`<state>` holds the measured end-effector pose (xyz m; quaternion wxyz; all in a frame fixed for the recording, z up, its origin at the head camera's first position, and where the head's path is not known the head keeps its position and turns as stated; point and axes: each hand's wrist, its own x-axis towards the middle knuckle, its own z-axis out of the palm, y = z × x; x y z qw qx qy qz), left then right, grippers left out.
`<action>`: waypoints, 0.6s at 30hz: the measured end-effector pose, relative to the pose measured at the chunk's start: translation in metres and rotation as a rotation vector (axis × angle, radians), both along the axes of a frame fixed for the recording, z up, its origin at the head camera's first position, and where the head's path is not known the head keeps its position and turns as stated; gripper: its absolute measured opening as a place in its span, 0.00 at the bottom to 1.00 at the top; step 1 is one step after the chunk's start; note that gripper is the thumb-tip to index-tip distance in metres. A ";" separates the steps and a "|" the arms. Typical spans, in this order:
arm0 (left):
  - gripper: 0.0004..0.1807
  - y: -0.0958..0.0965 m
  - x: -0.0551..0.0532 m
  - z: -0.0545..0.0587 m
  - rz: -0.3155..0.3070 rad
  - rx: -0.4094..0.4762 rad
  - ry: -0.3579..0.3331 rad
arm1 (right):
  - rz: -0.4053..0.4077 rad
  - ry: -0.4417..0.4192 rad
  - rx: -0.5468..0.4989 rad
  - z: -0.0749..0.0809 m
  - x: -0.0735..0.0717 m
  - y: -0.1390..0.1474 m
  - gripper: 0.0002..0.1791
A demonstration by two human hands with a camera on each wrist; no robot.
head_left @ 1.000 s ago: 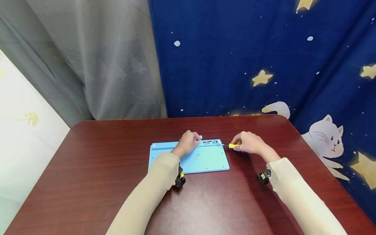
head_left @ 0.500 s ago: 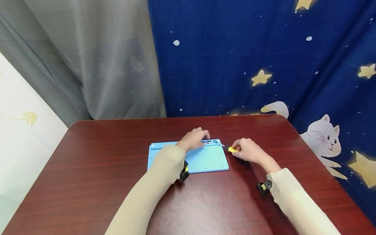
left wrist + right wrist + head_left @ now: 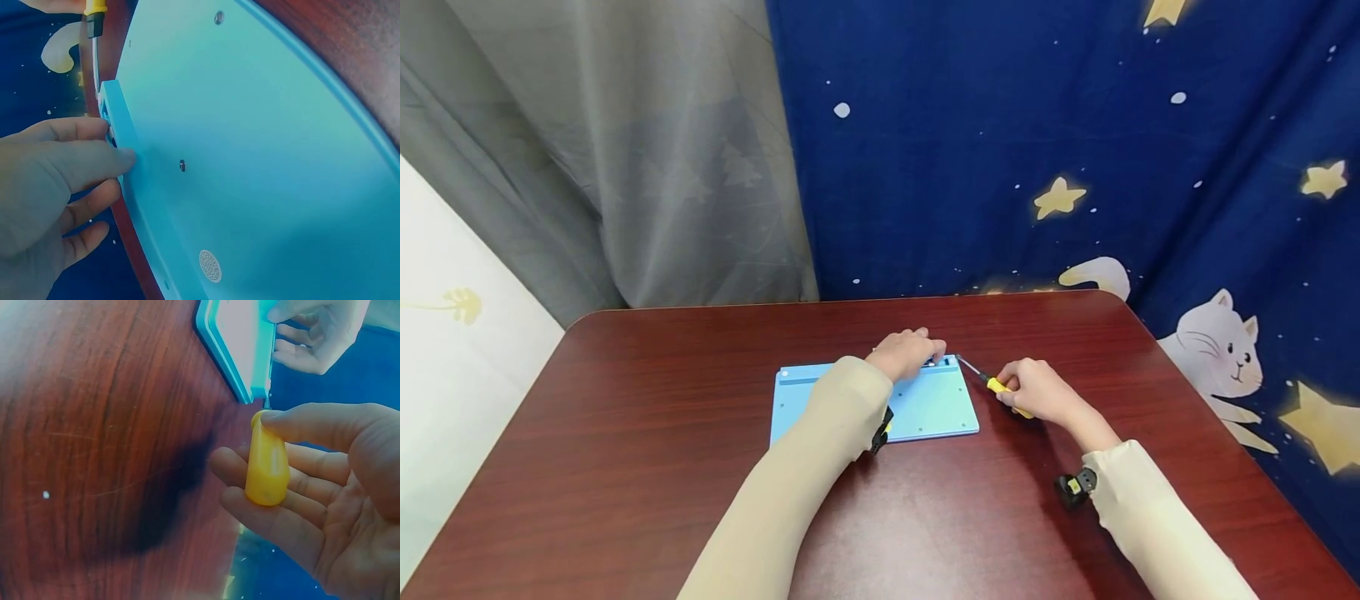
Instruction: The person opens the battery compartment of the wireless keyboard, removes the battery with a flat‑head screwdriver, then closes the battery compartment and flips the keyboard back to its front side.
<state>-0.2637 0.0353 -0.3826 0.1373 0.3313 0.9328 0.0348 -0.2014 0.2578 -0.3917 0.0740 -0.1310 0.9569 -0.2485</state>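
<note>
A light blue keyboard [image 3: 936, 408] lies underside up on the table, with screws [image 3: 182, 165] and a round sticker [image 3: 210, 266] showing. Along its far edge runs a raised ridge [image 3: 128, 125] with an open slot, partly covered by fingers. My left hand [image 3: 907, 353] grips this ridge at the slot, thumb [image 3: 119, 161] on the near face and fingers over the top. What lies under those fingertips is hidden. My right hand [image 3: 1037, 390] holds a yellow-handled screwdriver [image 3: 267, 465] between thumb and fingers. Its thin metal shaft [image 3: 95, 62] points at the ridge's right end, tip right at the corner.
The dark red wooden table [image 3: 625, 433] surrounds the keyboard. Behind it hang a grey curtain [image 3: 692, 167] and a blue curtain [image 3: 925, 167] with stars and a cat. Black cameras [image 3: 1075, 486] are strapped at the wrists.
My left hand has slid right along the ridge to the slot. The screwdriver tip has drawn back from the slot to the corner, its handle tilting down toward the near right.
</note>
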 end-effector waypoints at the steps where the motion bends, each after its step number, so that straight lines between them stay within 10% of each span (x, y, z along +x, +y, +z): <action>1: 0.16 0.001 -0.001 0.000 -0.011 -0.014 0.005 | -0.006 0.002 -0.002 0.000 0.001 0.000 0.09; 11: 0.15 0.009 -0.004 -0.001 -0.059 -0.111 0.044 | -0.127 0.038 0.025 -0.009 0.002 0.005 0.11; 18: 0.31 0.019 -0.009 -0.004 -0.050 -0.211 0.044 | -0.247 0.049 0.073 -0.012 0.006 0.006 0.11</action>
